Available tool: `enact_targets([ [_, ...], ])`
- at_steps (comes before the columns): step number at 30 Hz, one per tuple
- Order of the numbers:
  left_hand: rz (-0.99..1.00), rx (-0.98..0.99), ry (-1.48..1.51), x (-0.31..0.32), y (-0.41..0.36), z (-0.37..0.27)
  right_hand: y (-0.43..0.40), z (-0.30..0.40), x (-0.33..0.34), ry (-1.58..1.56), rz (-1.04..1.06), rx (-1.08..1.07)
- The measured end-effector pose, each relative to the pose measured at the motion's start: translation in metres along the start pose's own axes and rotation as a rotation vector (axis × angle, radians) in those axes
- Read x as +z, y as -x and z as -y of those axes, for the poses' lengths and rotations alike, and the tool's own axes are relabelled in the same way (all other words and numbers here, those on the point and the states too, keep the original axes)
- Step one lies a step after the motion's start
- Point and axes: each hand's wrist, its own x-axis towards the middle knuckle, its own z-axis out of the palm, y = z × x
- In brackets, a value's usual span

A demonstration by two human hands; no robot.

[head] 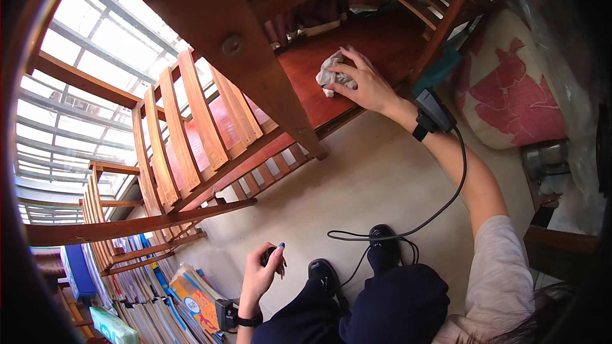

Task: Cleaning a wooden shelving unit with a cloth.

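Observation:
My right hand grips a crumpled whitish cloth, pressed to a reddish-brown wooden board low under the wooden frame. My left hand is raised above the floor near my legs, its fingers curled around a small dark object mostly hidden by them. Each wrist wears a strap with a dark box, and a black cable runs from the right box to the floor by my shoes.
A thick wooden beam slants close in front of me. Slatted wooden furniture stands left, beside barred windows. Books and magazines are stacked at lower left. A pink-and-cream cushion-like bundle lies right of my right arm.

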Motion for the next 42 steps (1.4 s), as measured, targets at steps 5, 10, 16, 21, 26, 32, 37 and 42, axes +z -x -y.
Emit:
enact_targets([
  [5, 0.003, -0.015, 0.002, 0.000, 0.000, 0.000, -0.003, 0.011, -0.011, -0.101, 0.121, 0.062],
  [10, 0.006, -0.002, -0.006, -0.001, 0.000, 0.001, -0.002, 0.026, -0.003, -0.171, 0.243, -0.240],
  [16, 0.008, 0.020, 0.018, 0.004, 0.000, -0.001, -0.023, -0.021, -0.023, 0.147, -0.042, 0.180],
  [21, 0.002, 0.015, 0.002, 0.000, 0.001, 0.004, 0.001, 0.026, 0.030, 0.292, -0.029, -0.176],
  [26, 0.017, 0.009, -0.003, 0.001, 0.002, 0.004, 0.016, 0.054, 0.009, 0.067, 0.017, -0.303],
  [32, 0.002, 0.008, 0.030, 0.001, 0.004, 0.000, 0.017, -0.021, -0.029, 0.336, -0.157, 0.004],
  [37, 0.006, -0.009, 0.023, 0.002, 0.002, 0.006, 0.032, 0.045, -0.002, 0.368, -0.064, -0.267],
  [42, 0.016, 0.028, -0.024, 0.005, 0.001, 0.003, 0.047, 0.067, -0.018, -0.062, 0.137, -0.099],
])
